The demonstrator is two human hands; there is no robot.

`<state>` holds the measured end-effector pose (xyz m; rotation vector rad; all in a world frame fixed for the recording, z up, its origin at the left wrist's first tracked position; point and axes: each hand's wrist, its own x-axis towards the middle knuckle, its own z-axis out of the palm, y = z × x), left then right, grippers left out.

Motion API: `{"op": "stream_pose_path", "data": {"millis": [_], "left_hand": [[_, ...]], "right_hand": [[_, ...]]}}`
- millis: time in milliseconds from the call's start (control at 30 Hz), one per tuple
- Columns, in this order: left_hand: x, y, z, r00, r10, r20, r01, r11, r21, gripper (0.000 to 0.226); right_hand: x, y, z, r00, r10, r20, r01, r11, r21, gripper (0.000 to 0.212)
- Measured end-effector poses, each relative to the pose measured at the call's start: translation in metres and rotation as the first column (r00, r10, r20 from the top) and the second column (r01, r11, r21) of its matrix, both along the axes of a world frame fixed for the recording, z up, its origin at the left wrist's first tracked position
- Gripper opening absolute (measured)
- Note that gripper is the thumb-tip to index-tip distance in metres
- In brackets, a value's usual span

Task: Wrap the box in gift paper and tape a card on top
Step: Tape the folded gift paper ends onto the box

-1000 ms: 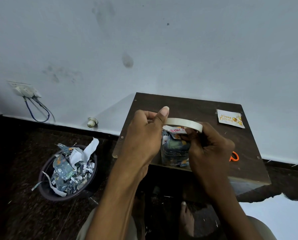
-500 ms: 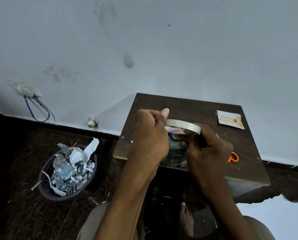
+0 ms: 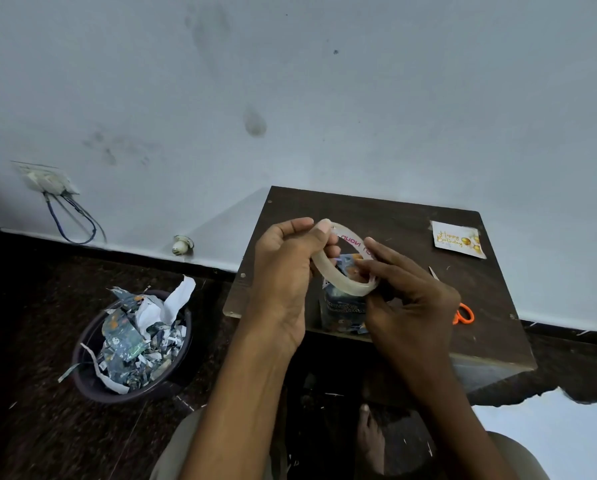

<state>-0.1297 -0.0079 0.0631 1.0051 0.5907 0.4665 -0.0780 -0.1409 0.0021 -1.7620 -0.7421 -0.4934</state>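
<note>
both hands hold the tape roll [image 3: 342, 271] above the wrapped box [image 3: 342, 306]: left hand [image 3: 286, 271] grips it, right hand [image 3: 404, 296] pinches it.

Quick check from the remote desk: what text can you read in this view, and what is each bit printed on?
"Happy Birthday": gold script on the white card at the table's far right corner.
Pink letters on the inner core of the tape roll, seen upside down; only a fragment shows, not legible as a word.
Print on the wrapped box under the hands: too blurred to read.
</note>
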Motion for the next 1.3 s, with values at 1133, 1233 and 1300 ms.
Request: {"op": "stream_pose_path", "data": {"millis": [1133, 1233, 1300], "left_hand": [[0.023, -0.028, -0.036, 0.984, -0.085, 0.154, -0.019, 0.818, 0.574, 0.039], [0.024, -0.032, -0.040, 0.984, -0.049, 0.169, -0.067, 0.781, 0.621, 0.036], [0.025, -0.031, -0.043, 0.984, -0.012, 0.180, -0.114, 0.731, 0.672, 0.035]], "right_hand": [[0.020, -0.026, 0.046, 0.320, 0.647, -0.692, -0.345, 0.760, 0.550, 0.037], [0.021, -0.028, 0.054, 0.217, 0.672, -0.708, -0.388, 0.725, 0.570, 0.031], [0.020, -0.029, 0.061, 0.138, 0.686, -0.715, -0.408, 0.697, 0.590, 0.031]]}}
